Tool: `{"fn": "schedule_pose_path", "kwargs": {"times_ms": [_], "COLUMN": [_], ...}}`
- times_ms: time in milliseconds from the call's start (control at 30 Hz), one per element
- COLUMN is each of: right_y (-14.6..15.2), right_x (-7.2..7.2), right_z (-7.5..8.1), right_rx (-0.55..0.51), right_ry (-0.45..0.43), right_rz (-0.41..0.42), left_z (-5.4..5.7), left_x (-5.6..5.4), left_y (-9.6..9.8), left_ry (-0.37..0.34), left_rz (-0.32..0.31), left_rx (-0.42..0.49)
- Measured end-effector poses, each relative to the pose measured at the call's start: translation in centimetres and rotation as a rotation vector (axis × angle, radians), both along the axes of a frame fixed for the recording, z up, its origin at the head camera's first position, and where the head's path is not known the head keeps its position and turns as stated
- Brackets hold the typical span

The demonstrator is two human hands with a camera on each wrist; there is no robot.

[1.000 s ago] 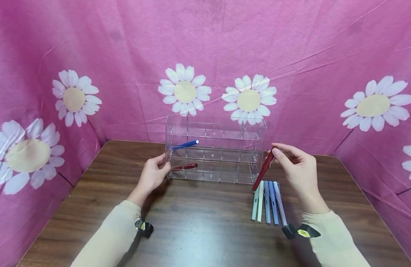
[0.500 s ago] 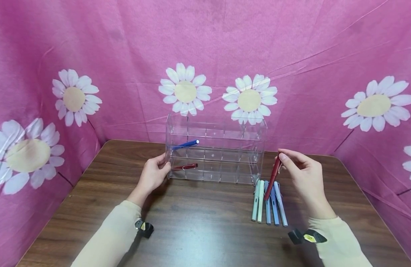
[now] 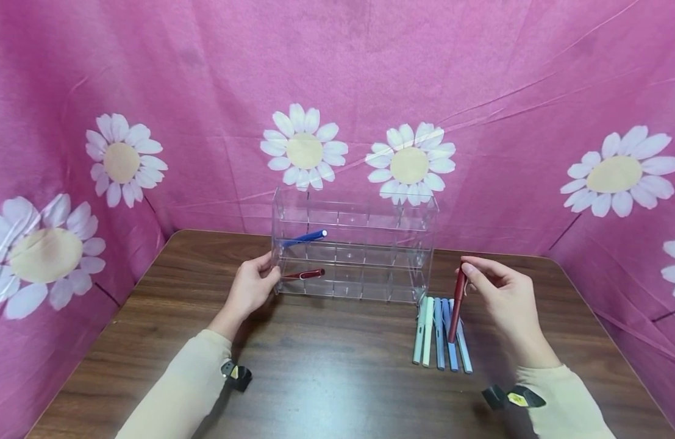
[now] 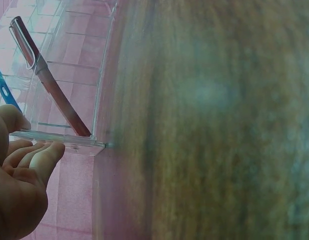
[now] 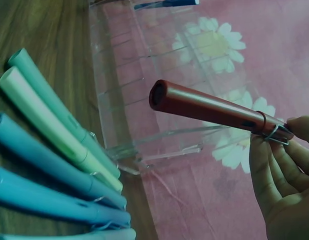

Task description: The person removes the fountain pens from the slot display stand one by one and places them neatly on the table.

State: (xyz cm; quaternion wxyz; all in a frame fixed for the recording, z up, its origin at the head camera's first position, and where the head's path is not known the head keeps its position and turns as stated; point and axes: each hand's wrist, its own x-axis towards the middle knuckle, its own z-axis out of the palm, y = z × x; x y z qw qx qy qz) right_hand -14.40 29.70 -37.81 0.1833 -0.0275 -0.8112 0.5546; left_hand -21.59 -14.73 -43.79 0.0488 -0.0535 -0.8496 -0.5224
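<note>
One brn tbl (image 3: pixel 326 378), pink cloth (image 3: pixel 359 67) behind; L hand (image 3: pixel 250 286) pinches clear rack (image 3: pixel 350 272), R hand (image 3: pixel 506 299) red pen (image 3: pixel 457 305).

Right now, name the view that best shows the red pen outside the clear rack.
The right wrist view: the red pen appears largest, its dark end showing. The head view shows it smaller; the left wrist view, not at all.

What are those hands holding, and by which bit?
The right hand pinches a red pen by its clip end; the left hand grips the clear rack by its left wall.
</note>
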Motion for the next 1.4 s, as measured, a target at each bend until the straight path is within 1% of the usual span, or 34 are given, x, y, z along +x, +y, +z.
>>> {"fn": "schedule_pose_path", "kwargs": {"times_ms": [167, 467, 800, 1067, 1300, 1400], "right_y": [0.8, 2.4, 3.7, 4.5, 5.1, 5.2], "right_x": [0.2, 0.2, 0.0, -0.4, -0.6, -0.6], "right_z": [-0.6, -1.3, -2.5, -3.5, -4.4, -4.8], "right_rx": [0.003, 0.094, 0.122, 0.163, 0.188, 0.166], "right_ry": [-0.006, -0.023, -0.095, -0.132, -0.202, -0.242], "right_rz": [0.005, -0.004, 0.050, 0.061, 0.071, 0.083], "left_z": [0.1, 0.0, 0.1, 0.3, 0.2, 0.2], "left_x": [-0.1, -0.2, -0.2, -0.2, -0.1, -0.1], "left_y": [0.1, 0.0, -0.1, -0.1, -0.1, -0.1], "left_ry": [0.003, 0.011, 0.006, -0.001, 0.005, 0.004], "left_rz": [-0.002, -0.004, -0.008, 0.001, 0.000, 0.002], "left_rx": [-0.005, -0.002, 0.006, -0.008, -0.025, -0.026]}}
